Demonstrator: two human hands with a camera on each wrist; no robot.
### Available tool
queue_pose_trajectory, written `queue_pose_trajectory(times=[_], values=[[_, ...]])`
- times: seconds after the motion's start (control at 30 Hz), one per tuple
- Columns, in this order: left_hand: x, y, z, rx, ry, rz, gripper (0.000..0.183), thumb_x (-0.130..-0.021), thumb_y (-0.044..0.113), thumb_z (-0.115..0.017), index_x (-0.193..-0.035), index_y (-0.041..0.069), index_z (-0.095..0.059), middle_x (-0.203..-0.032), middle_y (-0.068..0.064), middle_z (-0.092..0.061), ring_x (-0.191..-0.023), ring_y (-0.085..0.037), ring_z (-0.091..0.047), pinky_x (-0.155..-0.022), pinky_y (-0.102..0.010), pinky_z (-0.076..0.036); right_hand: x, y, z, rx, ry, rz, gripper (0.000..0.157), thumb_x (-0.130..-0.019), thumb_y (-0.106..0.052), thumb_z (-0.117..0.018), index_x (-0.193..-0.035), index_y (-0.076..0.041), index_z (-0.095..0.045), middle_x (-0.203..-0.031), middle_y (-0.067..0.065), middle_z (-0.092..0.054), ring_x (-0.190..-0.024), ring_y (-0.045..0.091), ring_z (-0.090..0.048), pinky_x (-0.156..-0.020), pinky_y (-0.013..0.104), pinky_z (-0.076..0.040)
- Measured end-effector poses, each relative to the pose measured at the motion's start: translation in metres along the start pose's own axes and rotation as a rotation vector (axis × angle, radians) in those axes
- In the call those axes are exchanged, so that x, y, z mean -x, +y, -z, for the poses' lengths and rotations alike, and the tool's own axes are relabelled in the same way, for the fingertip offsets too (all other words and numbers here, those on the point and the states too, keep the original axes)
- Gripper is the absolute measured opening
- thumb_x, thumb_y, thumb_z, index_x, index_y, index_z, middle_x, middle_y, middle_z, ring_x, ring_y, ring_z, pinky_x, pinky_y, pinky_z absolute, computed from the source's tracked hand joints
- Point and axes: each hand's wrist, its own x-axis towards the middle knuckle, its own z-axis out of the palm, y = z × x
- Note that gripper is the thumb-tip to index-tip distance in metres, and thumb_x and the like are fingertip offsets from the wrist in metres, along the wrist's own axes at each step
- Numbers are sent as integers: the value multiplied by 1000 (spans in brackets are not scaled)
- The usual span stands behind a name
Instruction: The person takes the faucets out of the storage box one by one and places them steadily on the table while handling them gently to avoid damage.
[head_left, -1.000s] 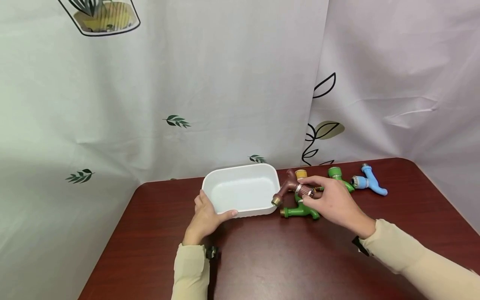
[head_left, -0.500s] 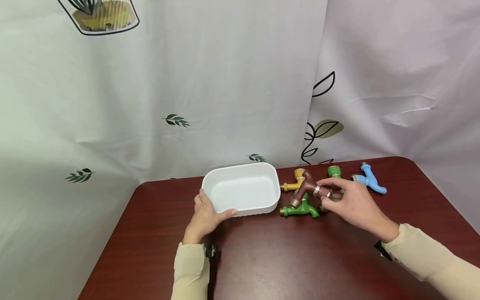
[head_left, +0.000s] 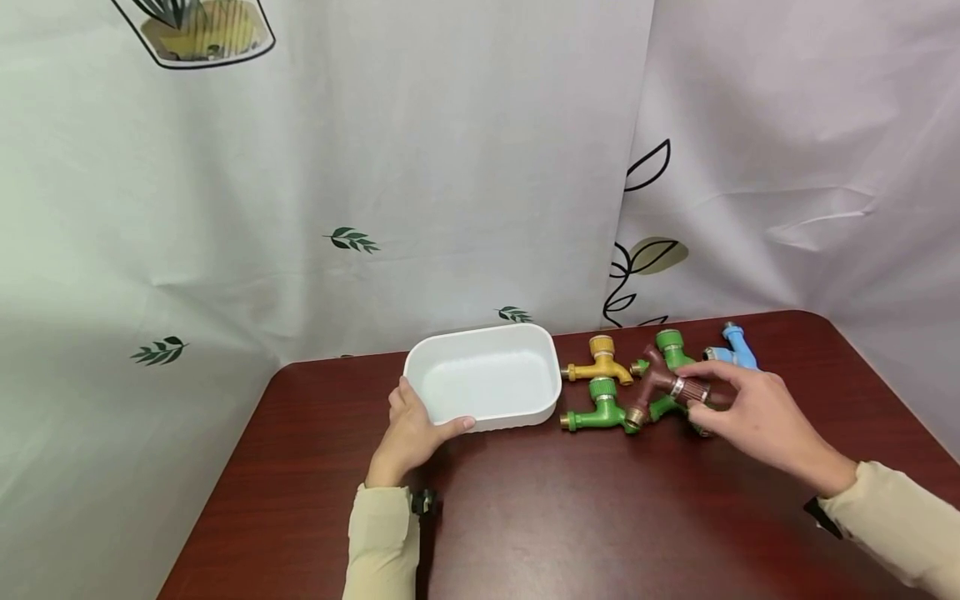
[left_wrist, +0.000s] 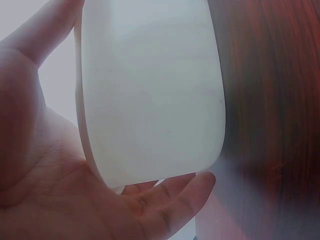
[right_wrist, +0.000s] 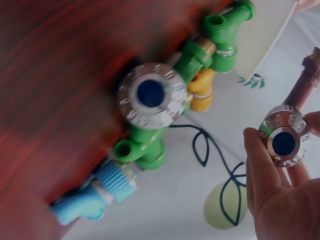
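Note:
My left hand (head_left: 411,437) holds the near left corner of a white plastic box (head_left: 487,387), thumb along its front side and fingers around its left end. In the left wrist view the box wall (left_wrist: 155,95) covers part of the fingers. My right hand (head_left: 772,421) pinches a brown tap (head_left: 652,383) by its ribbed handle, above the other taps. In the right wrist view the handle's chrome end (right_wrist: 270,120) faces the camera. Under the brown tap lies a partly hidden green tap, whose chrome-ended handle (right_wrist: 175,105) shows in the right wrist view.
Right of the box lie a yellow tap (head_left: 602,367) and a green tap (head_left: 602,410). Another green tap (head_left: 671,346) lies farther right, then a blue tap (head_left: 738,343), partly behind my right hand. A patterned white cloth (head_left: 480,183) hangs behind the dark red table (head_left: 562,517).
My right hand has moved right with the brown tap, from beside the box to over the green taps, uncovering the yellow tap. The left hand and box have stayed in place.

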Motion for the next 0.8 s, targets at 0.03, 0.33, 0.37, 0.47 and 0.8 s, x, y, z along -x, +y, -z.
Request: queue_pose_trajectory(times=[0.03,0.33,0.37,0.47,0.8], values=[[0,0,0,2,1,0,136,-76,52,-85,-151,-17,6,-151,-37,-13,-137,-53,-26,-106,-58,-37,1,2,1,-4,0,3,39,-75,-6,-77,-112,-16,-73,-63,-10,-60,-46,3,-33,-46,27,-32],[0,0,0,10,7,-4,136,-75,51,-86,-151,-16,5,-150,-38,-15,-135,-53,-28,-105,-58,-37,11,20,10,15,1,54,40,-73,-6,-82,-107,-24,-73,-85,-5,-71,-67,4,-53,-56,24,-38],[0,1,-1,9,7,-6,136,-75,52,-85,-151,-16,5,-149,-37,-15,-135,-53,-28,-105,-58,-38,12,23,12,15,1,55,40,-73,-6,-82,-107,-25,-73,-86,-5,-71,-68,4,-53,-57,23,-38],[0,1,-1,6,9,-12,136,-75,52,-85,-151,-16,5,-149,-38,-15,-135,-53,-28,-105,-58,-38,15,32,15,22,10,60,41,-73,-5,-81,-108,-25,-73,-87,-5,-72,-70,2,-55,-59,20,-37],[1,1,0,10,11,-10,136,-75,50,-86,-151,-17,5,-149,-38,-16,-135,-53,-28,-105,-58,-38,22,56,26,100,18,65,46,-70,-5,-82,-109,-25,-71,-89,-2,-70,-64,4,-43,-52,24,-31]])
